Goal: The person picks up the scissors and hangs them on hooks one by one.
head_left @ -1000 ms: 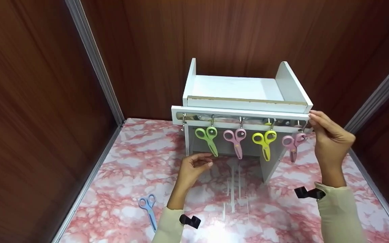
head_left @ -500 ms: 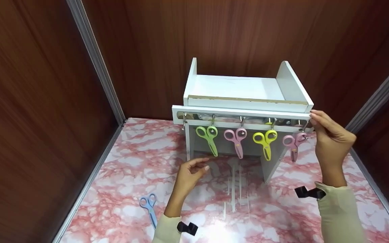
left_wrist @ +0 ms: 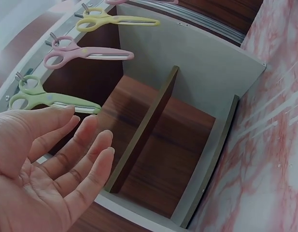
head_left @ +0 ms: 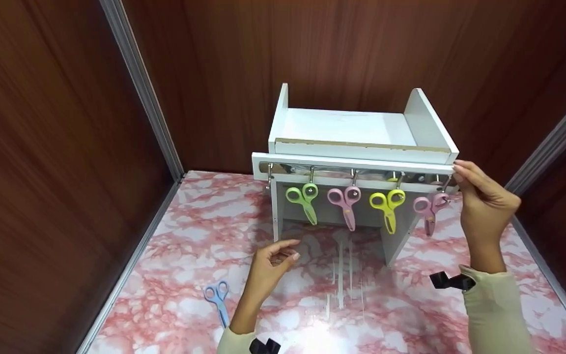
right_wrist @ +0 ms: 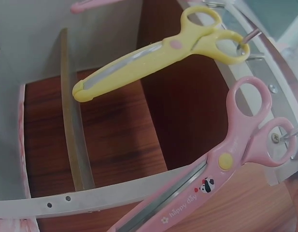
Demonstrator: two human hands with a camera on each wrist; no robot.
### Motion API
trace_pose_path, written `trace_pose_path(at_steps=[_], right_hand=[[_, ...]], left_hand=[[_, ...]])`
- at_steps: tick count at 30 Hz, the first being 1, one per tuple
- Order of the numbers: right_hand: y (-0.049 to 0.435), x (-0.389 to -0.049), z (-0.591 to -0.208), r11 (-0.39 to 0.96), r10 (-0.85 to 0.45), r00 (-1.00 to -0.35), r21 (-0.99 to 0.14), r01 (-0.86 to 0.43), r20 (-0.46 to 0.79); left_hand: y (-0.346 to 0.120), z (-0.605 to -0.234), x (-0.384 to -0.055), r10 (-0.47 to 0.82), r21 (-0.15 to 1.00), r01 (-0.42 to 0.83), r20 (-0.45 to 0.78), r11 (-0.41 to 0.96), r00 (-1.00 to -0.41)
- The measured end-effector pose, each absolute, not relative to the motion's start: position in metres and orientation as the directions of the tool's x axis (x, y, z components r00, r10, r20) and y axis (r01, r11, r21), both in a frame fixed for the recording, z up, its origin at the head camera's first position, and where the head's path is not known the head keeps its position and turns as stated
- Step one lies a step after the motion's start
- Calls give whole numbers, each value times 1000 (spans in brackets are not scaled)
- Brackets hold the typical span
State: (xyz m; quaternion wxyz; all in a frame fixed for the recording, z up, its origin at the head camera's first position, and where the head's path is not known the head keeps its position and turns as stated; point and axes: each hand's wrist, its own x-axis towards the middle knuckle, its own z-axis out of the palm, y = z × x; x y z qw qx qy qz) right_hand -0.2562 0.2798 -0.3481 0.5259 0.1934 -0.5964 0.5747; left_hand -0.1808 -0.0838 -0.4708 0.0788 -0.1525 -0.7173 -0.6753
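Note:
A white rail with metal hooks [head_left: 356, 163] runs across the front of a white shelf unit [head_left: 396, 231]. From its hooks hang green scissors [head_left: 304, 201], pink scissors [head_left: 347, 206], yellow scissors [head_left: 388, 209] and more pink scissors [head_left: 430, 211]; the leftmost hook [head_left: 269, 176] bears none. At the rail's right end my right hand [head_left: 487, 204] grips the board with curled fingers. My left hand [head_left: 266, 270] hovers below the green scissors, fingers loosely bent with nothing in them. Blue scissors [head_left: 219, 300] lie on the table, left of my left forearm.
The table [head_left: 175, 265] has a red-and-white marbled top with pale streaks in front of the unit. Brown wood-grain panels [head_left: 214, 73] close in the back and sides, with metal strips at the corners. Inside the unit stands a divider [left_wrist: 144, 135].
My left hand has drawn back from under the green scissors, toward me and slightly left. My right hand stays at the rail's end, and the scissors still hang from their hooks.

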Motion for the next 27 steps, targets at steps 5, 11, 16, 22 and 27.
trace_pose_path(at_steps=[5, 11, 16, 22, 27], right_hand=[[279, -256, -348, 253, 377, -370, -479, -841, 849], [278, -256, -347, 248, 378, -368, -476, -844, 850], [278, -256, -346, 254, 379, -363, -472, -844, 852], [278, -257, -347, 249, 381, -362, -471, -846, 851], [280, -257, -348, 257, 379, -362, -473, -843, 851]], left_hand=[[-86, -475, -175, 100, 947, 316, 309, 63, -946], [-93, -489, -170, 89, 956, 285, 278, 73, -956], [-98, -493, -161, 76, 964, 254, 248, 83, -966], [-105, -500, -153, 45, 974, 197, 193, 114, -980], [-111, -503, -148, 20, 978, 147, 146, 149, -989]])
